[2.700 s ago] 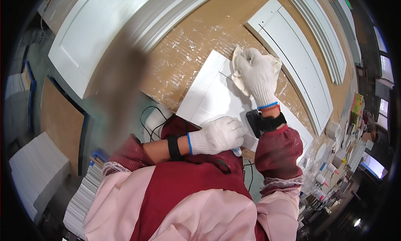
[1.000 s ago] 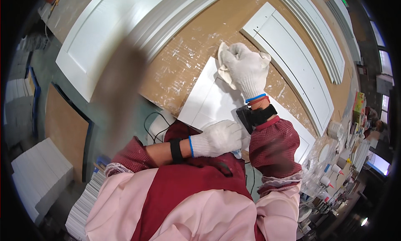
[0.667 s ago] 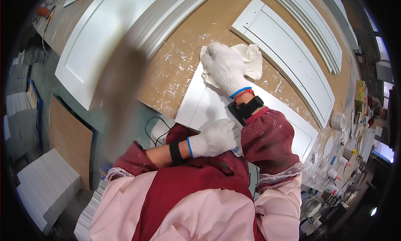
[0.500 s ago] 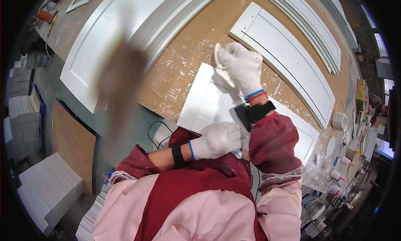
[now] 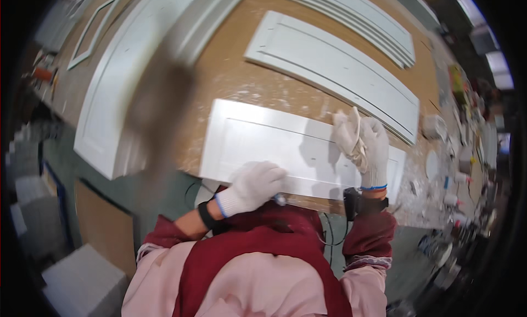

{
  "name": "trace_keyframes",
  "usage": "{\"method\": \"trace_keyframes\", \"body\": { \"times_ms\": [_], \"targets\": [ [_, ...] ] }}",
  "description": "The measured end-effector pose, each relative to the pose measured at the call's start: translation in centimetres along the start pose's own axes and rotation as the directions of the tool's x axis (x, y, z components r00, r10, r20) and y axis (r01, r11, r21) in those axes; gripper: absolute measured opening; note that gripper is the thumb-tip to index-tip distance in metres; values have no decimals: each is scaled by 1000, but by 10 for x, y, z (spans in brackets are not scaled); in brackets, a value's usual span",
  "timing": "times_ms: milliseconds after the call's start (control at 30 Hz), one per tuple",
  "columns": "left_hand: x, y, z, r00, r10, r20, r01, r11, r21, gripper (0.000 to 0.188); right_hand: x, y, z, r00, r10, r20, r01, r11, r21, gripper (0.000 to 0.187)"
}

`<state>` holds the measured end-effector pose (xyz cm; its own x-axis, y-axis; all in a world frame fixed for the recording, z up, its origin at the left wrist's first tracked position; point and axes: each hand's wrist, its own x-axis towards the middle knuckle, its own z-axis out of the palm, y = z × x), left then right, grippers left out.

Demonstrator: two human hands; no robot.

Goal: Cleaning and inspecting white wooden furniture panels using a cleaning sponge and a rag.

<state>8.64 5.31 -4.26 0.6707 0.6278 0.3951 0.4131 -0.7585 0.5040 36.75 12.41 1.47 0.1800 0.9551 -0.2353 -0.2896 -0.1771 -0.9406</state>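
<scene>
A white cabinet door panel [image 5: 263, 144] with a recessed centre lies on the brown work table, near its front edge. My right hand [image 5: 375, 147], in a white knit glove, is closed on a crumpled off-white cloth [image 5: 351, 135] held over the panel's right part. The gloved left hand [image 5: 255, 186] is at the panel's near left edge, its fingers curled. A small bluish-white thing [image 5: 280, 199] shows under those fingers; its kind is hidden. Both wrists have dark bands.
Behind lies another long white panel [image 5: 329, 64], then a stack of white panels [image 5: 379, 29]. Larger white panels [image 5: 110, 105] stand at left. A blurred dark shape [image 5: 162, 105] covers part of the view. White-capped bottles [image 5: 451, 199] are at right, boards [image 5: 107, 218] at lower left.
The right hand with the cloth has moved from the panel's far left edge to its right part. My left hand has shifted left along the near edge. The view has turned.
</scene>
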Motion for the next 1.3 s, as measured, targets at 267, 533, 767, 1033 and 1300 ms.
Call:
{"method": "trace_keyframes", "body": {
  "times_ms": [267,533,767,1033,1300],
  "targets": [
    [-52,-21,-67,970,-212,118,197,972,125,22,-126,-40,-129,802,-312,-510,156,933,-325,18],
    [-13,1,-61,925,-217,310,194,975,104,29,-238,-14,-182,845,-154,-512,231,969,90,18],
    [53,50,20,945,-16,326,15,1000,6,33,-218,28,-175,718,-195,-668,10,963,-270,14],
    [79,79,64,950,66,307,-66,998,-11,32,-154,21,-147,926,-311,-213,-25,513,-858,9],
    [79,82,81,969,53,240,-54,999,-3,24,-141,27,-144,939,-342,37,117,219,-969,5]
  ]
}}
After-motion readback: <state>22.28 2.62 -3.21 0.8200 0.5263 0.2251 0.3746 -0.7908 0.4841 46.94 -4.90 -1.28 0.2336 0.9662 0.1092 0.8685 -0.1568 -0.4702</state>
